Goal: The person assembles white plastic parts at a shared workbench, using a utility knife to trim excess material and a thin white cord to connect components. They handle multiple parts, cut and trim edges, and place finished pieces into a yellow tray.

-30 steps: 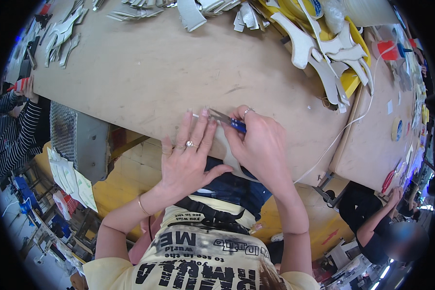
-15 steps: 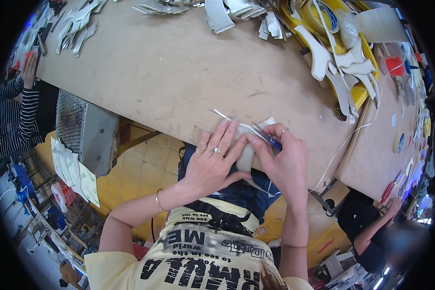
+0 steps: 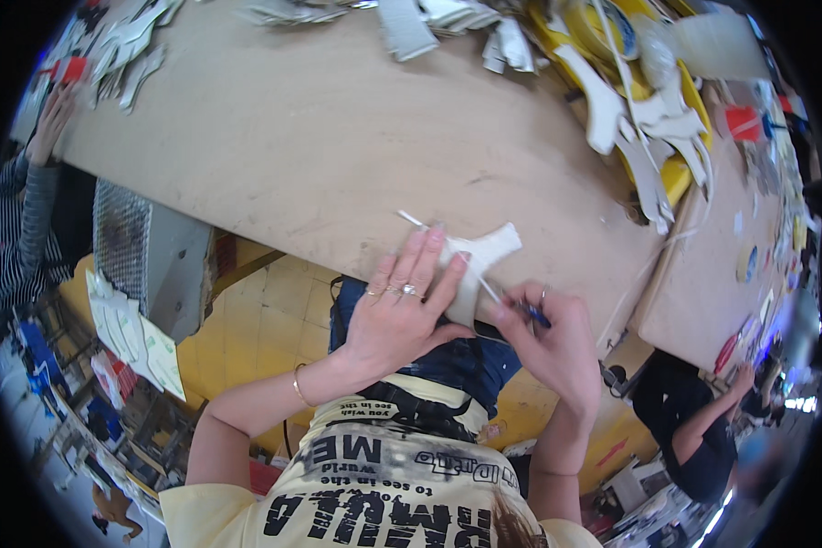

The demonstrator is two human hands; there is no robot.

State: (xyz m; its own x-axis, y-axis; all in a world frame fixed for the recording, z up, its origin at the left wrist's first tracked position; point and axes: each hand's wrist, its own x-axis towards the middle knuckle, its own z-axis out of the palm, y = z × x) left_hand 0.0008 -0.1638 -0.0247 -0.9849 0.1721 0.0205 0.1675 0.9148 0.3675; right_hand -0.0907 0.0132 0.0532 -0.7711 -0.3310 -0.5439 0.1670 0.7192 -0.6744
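A pale, curved cut piece (image 3: pixel 491 248) lies at the table's near edge, one forked end pointing away from me. My left hand (image 3: pixel 402 301) rests flat on it, fingers stretched and thumb spread toward its near end. Under those fingers runs a narrow white strip (image 3: pixel 411 218), its loose end sticking out beyond the fingertips. To the right, my right hand (image 3: pixel 557 342) pinches the strip's other stretch, drawn taut from the piece. A small blue-handled tool (image 3: pixel 538 317) is tucked in the same hand; its working end is hidden.
A yellow tray (image 3: pixel 680 178) of pale cut pieces and tape rolls stands at the far right. More pale pieces (image 3: pixel 406 32) lie along the far edge. At left, a co-worker's hand (image 3: pixel 53 119) touches the table; another person's arm (image 3: pixel 717 416) shows at right. A metal mesh box (image 3: pixel 123 228) adjoins the table.
My right hand has moved toward me and slightly right, away from the left, pulling the strip. More of the pale piece now shows. The left hand stays nearly in place.
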